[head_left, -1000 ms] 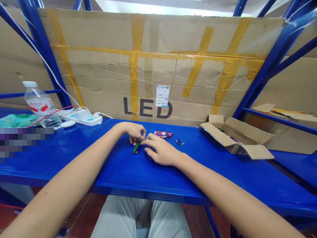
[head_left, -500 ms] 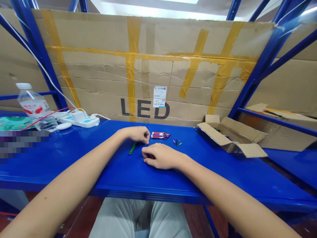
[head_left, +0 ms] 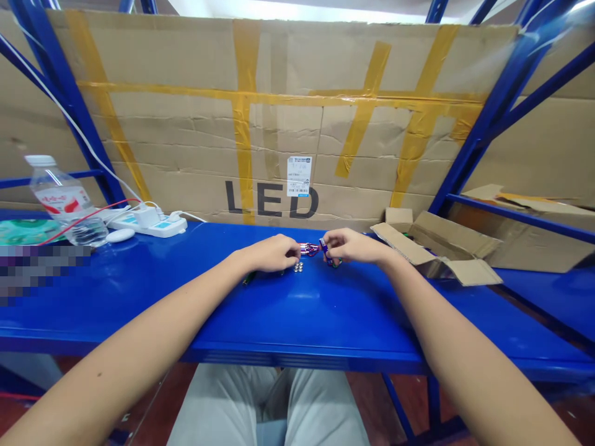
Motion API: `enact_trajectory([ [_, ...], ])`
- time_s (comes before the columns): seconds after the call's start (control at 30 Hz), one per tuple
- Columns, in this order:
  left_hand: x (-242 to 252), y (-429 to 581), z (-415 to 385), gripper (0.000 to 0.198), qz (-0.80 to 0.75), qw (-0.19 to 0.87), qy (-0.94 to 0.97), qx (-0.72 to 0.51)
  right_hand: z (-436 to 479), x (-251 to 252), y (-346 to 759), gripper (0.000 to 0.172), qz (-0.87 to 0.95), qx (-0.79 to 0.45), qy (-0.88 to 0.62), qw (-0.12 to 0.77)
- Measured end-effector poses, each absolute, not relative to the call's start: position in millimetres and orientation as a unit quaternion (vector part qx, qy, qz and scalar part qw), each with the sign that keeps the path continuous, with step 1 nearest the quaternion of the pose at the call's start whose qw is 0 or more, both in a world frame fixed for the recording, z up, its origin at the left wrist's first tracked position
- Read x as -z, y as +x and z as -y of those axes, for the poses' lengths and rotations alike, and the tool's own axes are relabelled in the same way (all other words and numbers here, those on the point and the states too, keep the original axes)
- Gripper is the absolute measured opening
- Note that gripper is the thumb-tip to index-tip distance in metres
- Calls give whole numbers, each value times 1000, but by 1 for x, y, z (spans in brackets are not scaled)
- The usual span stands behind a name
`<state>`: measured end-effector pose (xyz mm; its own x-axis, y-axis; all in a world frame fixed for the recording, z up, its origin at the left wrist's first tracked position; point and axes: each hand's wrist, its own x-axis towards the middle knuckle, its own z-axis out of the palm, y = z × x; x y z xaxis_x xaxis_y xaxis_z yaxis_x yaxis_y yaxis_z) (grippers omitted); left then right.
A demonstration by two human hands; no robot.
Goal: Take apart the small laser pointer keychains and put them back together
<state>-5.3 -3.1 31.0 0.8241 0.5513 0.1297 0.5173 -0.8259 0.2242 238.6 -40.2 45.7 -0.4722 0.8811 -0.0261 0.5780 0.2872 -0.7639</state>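
Note:
My left hand (head_left: 277, 253) is closed, its fingertips pressed down beside a bundle of small red-and-silver metal tubes (head_left: 308, 249) and covering their left ends. What it pinches, if anything, is hidden. A slim green tube (head_left: 250, 278) sticks out partly from under that wrist. Small silver discs, like button cells (head_left: 298, 267), lie just below the left fingertips. My right hand (head_left: 349, 246) is closed, with a small purple tube with a silver end (head_left: 324, 246) between thumb and fingers. Under its fingers, partly covered, are small purple and green carabiner clips (head_left: 333, 263).
An open cardboard box (head_left: 437, 248) stands at the right. At the left are a plastic bottle (head_left: 65, 201), a white power strip (head_left: 155, 224) with cables and a white mouse-like object (head_left: 119, 235). A large taped cardboard sheet (head_left: 195, 142) rises behind the blue tabletop (head_left: 297, 322).
My right hand has moved right and farther back to the clips and now holds the purple tube. My left hand has shifted right, over the red tubes' ends. The silver discs have come into view.

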Motion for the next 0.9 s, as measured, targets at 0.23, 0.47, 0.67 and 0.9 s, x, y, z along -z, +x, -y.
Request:
enact_trajectory([
  [0.23, -29, 4, 18, 15, -289, 12, 956, -60, 34, -24, 219, 15, 812, -317, -453, 187],
  [0.47, -28, 8, 19, 19, -329, 48, 942, -32, 35, -21, 216, 12, 819, -248, -478, 196],
  [0.67, -24, 9, 14, 14, -338, 99, 935, -38, 37, -23, 213, 13, 825, -186, -498, 192],
  [0.9, -15, 9, 6, 20, -331, 77, 938, -64, 37, -22, 213, 11, 829, -195, -494, 177],
])
